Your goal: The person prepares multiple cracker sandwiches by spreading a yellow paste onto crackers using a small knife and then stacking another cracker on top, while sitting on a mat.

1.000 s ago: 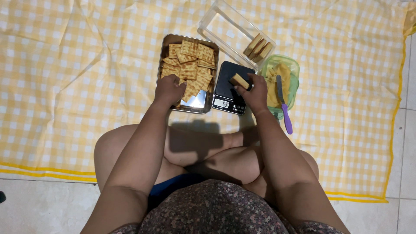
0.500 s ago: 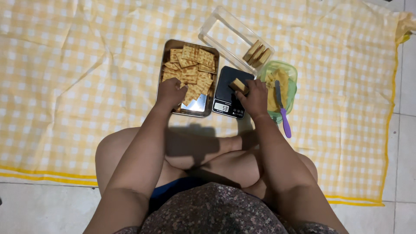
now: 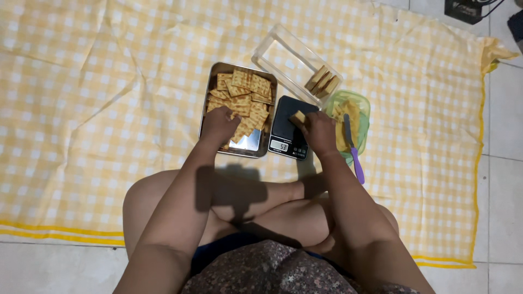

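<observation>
Your left hand [image 3: 219, 124]: resting in the metal tray [image 3: 210, 90], fingers curled down onto the loose crackers [image 3: 245, 98] at the tray's near end; whether it pinches one you cannot tell.

Your right hand [image 3: 318, 132]: over the black kitchen scale [image 3: 283, 128], fingers closed around a filled cracker sandwich [image 3: 298, 116] that sits at the hand's 10 o'clock, above the scale's platform. Whether the sandwich touches the platform is not clear.

Metal tray: rectangular, just beside the scale at its 9 o'clock, heaped with square crackers; a bare shiny patch shows at its near edge.

Kitchen scale: dark, with a lit display strip at its near edge, lying between the tray and the green tub.

Clear plastic box [image 3: 283, 57]: long, set at an angle at 12 o'clock from the scale, with a few finished sandwiches [image 3: 322, 81] standing on edge at its right end.

Green tub [image 3: 362, 103]: at 3 o'clock from the scale, holding yellow spread; a purple-handled spreader [image 3: 354, 152] lies across its rim.

Yellow checked cloth [image 3: 109, 109]: spread on the tiled floor [image 3: 504, 163] under everything.
</observation>
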